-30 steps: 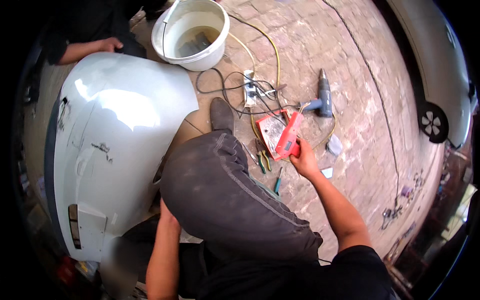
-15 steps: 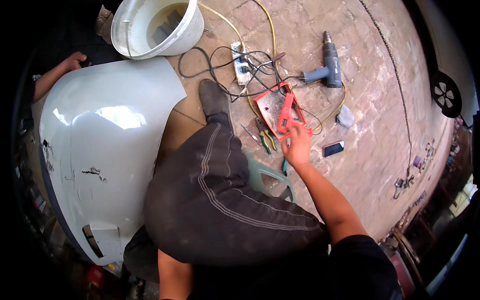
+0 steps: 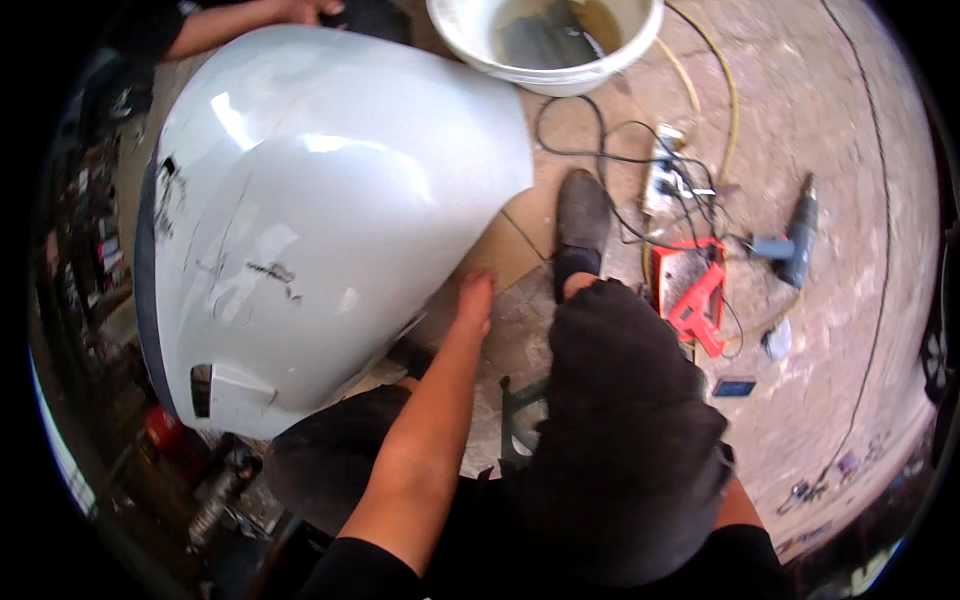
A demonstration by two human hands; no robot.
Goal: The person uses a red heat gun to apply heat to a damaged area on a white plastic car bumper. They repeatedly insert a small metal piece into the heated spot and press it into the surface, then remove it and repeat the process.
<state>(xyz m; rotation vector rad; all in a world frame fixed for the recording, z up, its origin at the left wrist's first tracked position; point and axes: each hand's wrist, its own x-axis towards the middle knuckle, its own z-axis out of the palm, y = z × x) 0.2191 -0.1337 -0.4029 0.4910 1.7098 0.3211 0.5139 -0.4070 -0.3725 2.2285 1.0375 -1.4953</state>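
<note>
A glossy white car bumper lies at my left, with dark scuffs and cracks in its paint. My left hand is beside its inner edge, over the floor between my legs. Its fingers are blurred, and I see nothing in them. Past my raised knee only part of the right forearm shows; my right hand is hidden. Beyond that knee, a red pistol-shaped tool rests against a red tray on the floor.
A white bucket of murky water stands at the bumper's far end. A heat gun, power strip, tangled black cable, phone and crumpled cloth lie at right. Another person's hand is beyond the bumper.
My view has swung left toward the bumper. My right hand has left the red tool and gone out of sight behind my knee. My left hand has come forward into view.
</note>
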